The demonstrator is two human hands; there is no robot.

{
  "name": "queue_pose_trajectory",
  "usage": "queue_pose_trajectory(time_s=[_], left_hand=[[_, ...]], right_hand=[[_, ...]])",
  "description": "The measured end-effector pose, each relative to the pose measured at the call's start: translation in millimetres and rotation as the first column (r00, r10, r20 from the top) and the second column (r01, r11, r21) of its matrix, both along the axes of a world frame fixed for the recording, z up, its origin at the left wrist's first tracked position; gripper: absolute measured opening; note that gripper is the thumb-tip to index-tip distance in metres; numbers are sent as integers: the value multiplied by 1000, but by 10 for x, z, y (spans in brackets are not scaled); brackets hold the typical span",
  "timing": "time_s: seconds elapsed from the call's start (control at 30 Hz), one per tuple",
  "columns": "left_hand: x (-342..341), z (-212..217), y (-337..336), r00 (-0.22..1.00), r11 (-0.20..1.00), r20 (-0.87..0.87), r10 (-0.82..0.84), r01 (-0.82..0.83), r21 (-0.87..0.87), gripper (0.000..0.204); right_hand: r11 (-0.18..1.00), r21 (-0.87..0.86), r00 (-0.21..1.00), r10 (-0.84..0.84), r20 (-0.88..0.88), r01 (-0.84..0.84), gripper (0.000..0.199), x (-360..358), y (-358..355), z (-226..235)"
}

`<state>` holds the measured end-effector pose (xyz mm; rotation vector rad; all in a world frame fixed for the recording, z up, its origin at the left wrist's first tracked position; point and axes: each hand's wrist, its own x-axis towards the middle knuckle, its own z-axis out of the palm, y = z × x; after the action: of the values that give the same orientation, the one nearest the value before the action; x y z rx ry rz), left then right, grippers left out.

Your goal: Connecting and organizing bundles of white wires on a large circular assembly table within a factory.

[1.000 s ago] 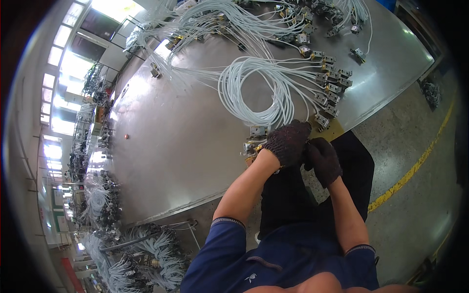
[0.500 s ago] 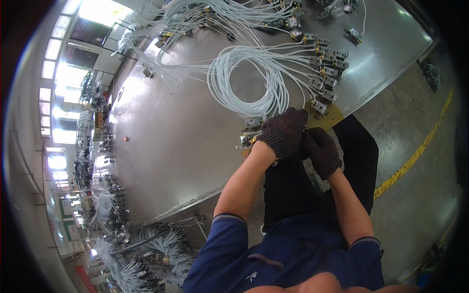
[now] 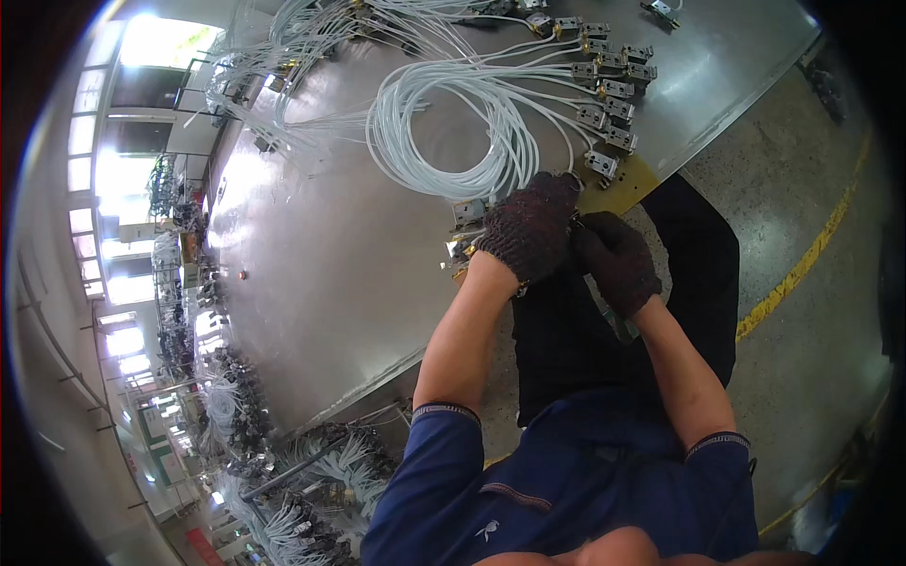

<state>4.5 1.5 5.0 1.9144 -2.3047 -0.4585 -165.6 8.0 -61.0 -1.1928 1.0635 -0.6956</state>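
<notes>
The grip of the dark-gloved left hand and right hand, fingers curled close together (what they pinch, if anything, is hidden, so I cannot tell), sits just below a white cable coil lying on a metal surface, its metal connectors fanned rightward.

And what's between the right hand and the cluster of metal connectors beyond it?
In the head view, a flat yellowish plate lies between the right hand and the metal connectors.
</notes>
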Motion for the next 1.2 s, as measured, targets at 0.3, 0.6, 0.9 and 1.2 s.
queue_pose_trajectory(time_s=[0.3,0.6,0.9,1.2], left_hand=[[2,-8,-19,1000,998,24,2,-4,58,56],[17,-37,-14,1000,999,2,1,-1,44,55],[29,-82,-27,1000,996,11,13,-14,86,54],[66,-130,17,998,999,-61,-27,25,-37,44]], right_hand=[[1000,9,997,-15,72,15,31,14,11,-40],[996,-83,1000,-9,-3,9,32,15,27,-29],[923,-384,983,-59,-176,-13,30,47,48,2],[990,-136,996,-37,-78,26,32,59,58,87]])
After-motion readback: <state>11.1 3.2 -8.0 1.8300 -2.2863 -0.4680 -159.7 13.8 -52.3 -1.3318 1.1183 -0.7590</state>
